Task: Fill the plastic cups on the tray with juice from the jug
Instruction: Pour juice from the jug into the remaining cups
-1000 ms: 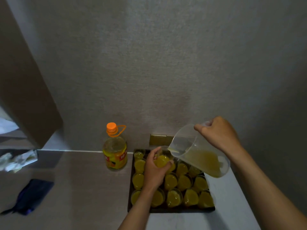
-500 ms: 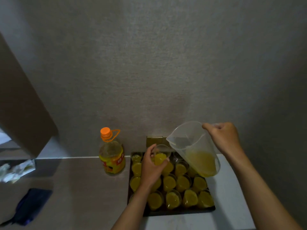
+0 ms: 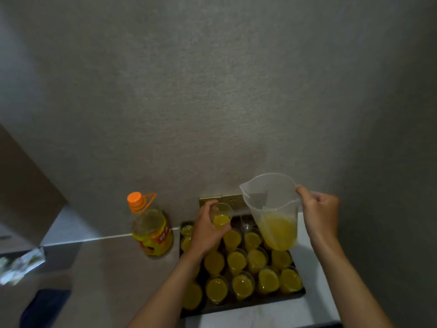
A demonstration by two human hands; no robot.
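A dark tray point(image 3: 248, 305) on the counter holds several clear plastic cups of yellow juice point(image 3: 242, 284). My left hand point(image 3: 207, 230) grips one partly filled cup point(image 3: 221, 215) lifted above the tray's back left. My right hand point(image 3: 319, 213) holds the handle of a clear plastic jug point(image 3: 272, 209), now nearly upright over the tray's back right, with juice in its lower third. An empty-looking cup point(image 3: 247, 221) stands at the back of the tray, between the held cup and the jug.
A juice bottle point(image 3: 151, 229) with an orange cap stands left of the tray. A wall socket plate point(image 3: 230, 200) sits behind the tray. A dark cloth point(image 3: 45, 306) and crumpled wrapper point(image 3: 21, 265) lie far left. The counter's right edge runs close to the tray.
The jug has tipped back from pouring to nearly upright and risen. My left hand still holds the cup, now separate from the spout.
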